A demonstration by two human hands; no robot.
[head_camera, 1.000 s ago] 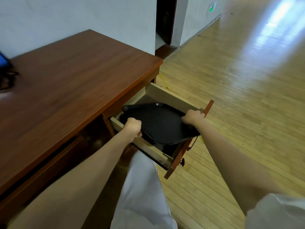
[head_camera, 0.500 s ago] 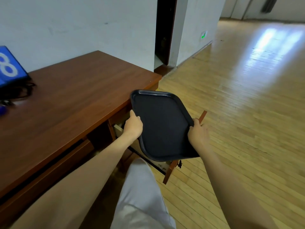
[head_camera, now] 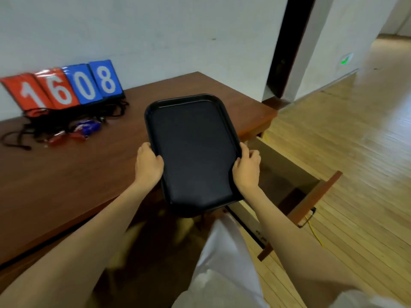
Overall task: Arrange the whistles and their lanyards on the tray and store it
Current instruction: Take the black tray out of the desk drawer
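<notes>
A sports hall, by the look of it: wide polished plank floor (head_camera: 347,134), a flip scoreboard (head_camera: 64,86) reading 1608 at the tabletop's (head_camera: 66,174) far edge, whistles (head_camera: 73,133) on lanyards beside it.

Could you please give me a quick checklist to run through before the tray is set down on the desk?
1. Both hands hold the black tray: left hand and right hand grip opposite rims: ok.
2. Tray bare inside: ok.
3. Bare wooden desk beside it: ok.
4. Whistles and lanyards lie left, by the score cards: ok.
5. Drawer open for storing: ok.
6. Whistle count: cannot tell.
</notes>
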